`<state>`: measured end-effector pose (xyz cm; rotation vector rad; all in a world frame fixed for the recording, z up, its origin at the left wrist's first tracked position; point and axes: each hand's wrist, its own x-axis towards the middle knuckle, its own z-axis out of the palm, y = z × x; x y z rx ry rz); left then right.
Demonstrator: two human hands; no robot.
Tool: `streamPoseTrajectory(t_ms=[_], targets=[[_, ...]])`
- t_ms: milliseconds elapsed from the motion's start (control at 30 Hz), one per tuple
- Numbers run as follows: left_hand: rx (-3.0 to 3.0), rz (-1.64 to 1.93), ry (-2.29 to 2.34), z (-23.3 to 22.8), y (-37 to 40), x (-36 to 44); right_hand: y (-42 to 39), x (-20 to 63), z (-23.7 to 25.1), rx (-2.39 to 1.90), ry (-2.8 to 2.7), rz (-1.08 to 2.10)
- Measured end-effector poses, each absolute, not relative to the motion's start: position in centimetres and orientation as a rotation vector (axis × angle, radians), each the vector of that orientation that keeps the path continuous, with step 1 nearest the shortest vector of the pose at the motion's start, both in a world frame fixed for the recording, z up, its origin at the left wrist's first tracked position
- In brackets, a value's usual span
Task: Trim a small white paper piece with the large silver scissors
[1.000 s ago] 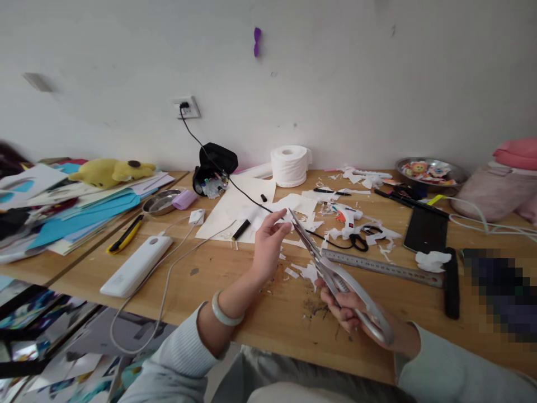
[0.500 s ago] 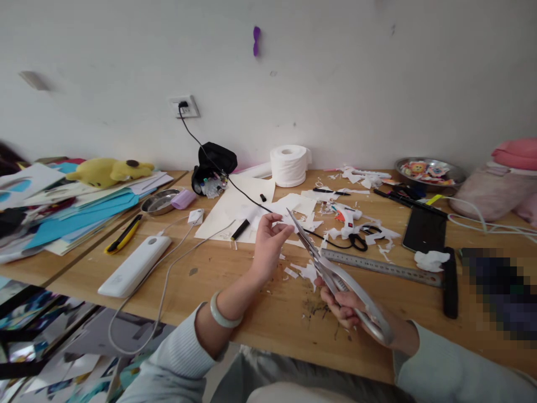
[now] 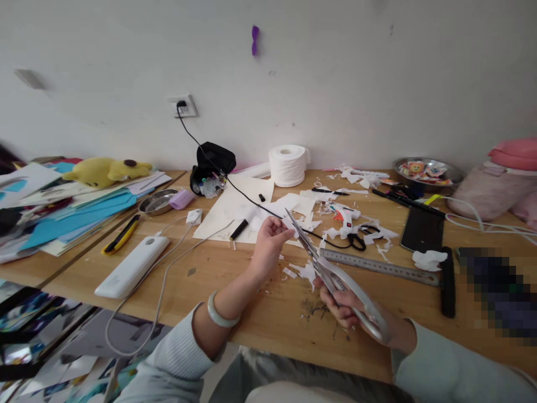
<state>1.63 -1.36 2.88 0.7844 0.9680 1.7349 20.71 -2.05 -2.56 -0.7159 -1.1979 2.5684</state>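
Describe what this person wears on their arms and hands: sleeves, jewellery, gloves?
Both hands are bare, with no gloves. Both arms wear pale grey-white ribbed knit sleeves; the left sleeve is pushed up the forearm, the right sleeve reaches the wrist. The left hand has a smooth, pale green-white bangle on its wrist. No rings or watch can be made out on the right hand.

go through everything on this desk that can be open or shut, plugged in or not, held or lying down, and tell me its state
large metal scissors: held in the right hand, blades nearly shut, tips up.
left hand: pinching a small white scrap at the blade tips.
black-handled scissors: lying flat.
black cable: plugged into the wall socket.
toilet roll: standing on end.
black pouch: open.
phone: lying flat, screen dark.
power bank: lying flat, white cable attached.
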Motion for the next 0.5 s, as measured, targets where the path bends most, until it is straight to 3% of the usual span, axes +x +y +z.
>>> streamPoseTrajectory(t_ms=[500], targets=[[0.778, 1.679, 0.948, 3.3, -1.3, 1.1, -2.8, 21.3, -0.4, -0.76, -1.35, 2.396]])
